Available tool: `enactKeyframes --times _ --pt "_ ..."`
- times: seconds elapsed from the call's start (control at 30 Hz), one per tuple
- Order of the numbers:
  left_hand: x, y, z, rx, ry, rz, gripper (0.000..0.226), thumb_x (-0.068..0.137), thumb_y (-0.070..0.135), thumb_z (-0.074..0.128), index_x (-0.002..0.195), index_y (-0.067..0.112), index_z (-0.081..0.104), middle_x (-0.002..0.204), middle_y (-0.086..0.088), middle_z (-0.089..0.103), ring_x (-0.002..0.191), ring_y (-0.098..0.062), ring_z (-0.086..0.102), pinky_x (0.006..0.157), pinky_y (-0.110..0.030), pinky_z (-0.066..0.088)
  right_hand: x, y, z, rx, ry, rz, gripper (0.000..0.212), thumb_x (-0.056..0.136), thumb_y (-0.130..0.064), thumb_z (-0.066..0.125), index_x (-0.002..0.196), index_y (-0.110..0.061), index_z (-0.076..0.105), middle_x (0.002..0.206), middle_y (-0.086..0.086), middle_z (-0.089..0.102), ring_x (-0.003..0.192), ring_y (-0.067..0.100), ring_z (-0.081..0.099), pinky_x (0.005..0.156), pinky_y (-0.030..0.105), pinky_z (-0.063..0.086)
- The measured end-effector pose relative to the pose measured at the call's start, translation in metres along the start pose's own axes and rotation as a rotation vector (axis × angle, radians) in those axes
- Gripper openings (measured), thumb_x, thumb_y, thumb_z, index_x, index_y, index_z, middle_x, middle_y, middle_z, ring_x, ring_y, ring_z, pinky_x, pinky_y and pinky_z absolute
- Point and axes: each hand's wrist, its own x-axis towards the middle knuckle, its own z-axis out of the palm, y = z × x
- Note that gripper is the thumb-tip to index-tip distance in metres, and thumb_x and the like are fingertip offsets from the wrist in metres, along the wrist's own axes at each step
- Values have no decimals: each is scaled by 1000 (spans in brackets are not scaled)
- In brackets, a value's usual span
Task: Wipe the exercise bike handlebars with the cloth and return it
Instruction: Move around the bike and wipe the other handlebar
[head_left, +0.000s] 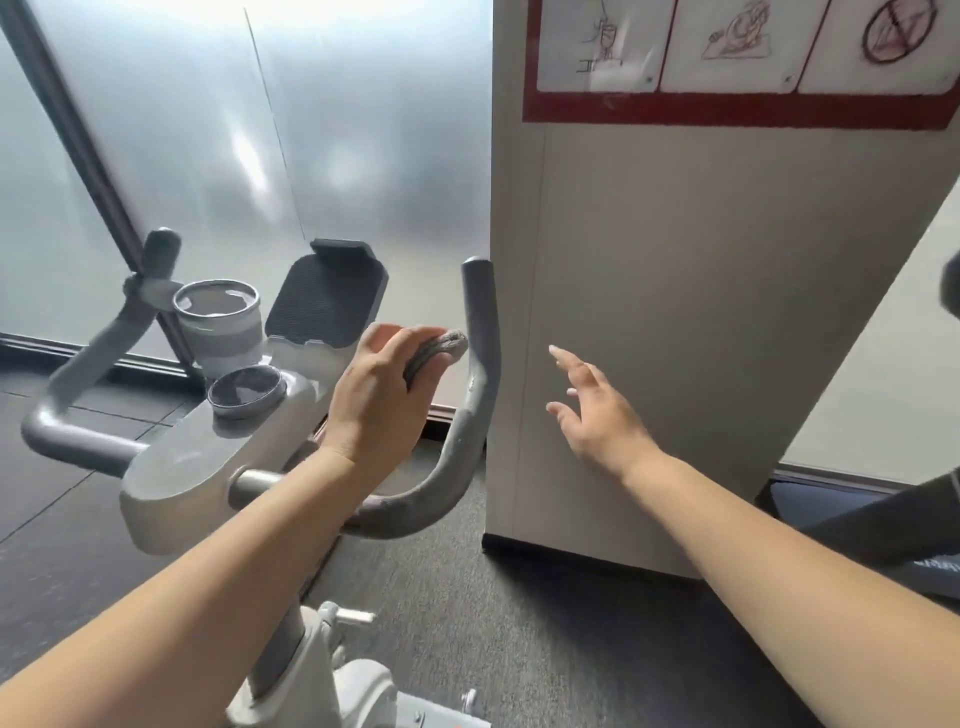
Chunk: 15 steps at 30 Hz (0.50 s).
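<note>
The exercise bike's grey handlebars (480, 332) curve up on both sides of a pale console (208, 457). My left hand (379, 395) is closed around a folded grey cloth (441, 348), held just left of the right handlebar's upright end, close to it but apart. My right hand (592, 410) hovers to the right of that bar with its fingers spread, holding nothing, in front of a beige pillar. The left handlebar (93, 358) rises at the far left, untouched.
A cup holder (218, 317), a round dial (247, 389) and a black tablet rest (327, 296) sit on the console. A beige pillar (701, 312) stands right beside the right handlebar. Frosted glass fills the back. Another dark machine (893, 514) is at the right edge.
</note>
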Motion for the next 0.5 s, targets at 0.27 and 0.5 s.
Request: enactKeyframes --times 0.27,0.5 --pt "71 -7 28 -203 122 -206 35 87 22 58 121 31 56 116 7 53 97 3 49 77 4 29 98 -34 -4 237 120 -409 63 85 16 44 141 -11 39 135 7 53 104 8 56 83 -1 38" --pt "73 0 42 -145 108 60 32 79 3 68 107 18 70 95 2 63 87 -8 58 81 -16 47 123 -49 -6 468 78 -350 74 69 17 29 124 -22 59 122 -5 63 103 2 61 83 9 44"
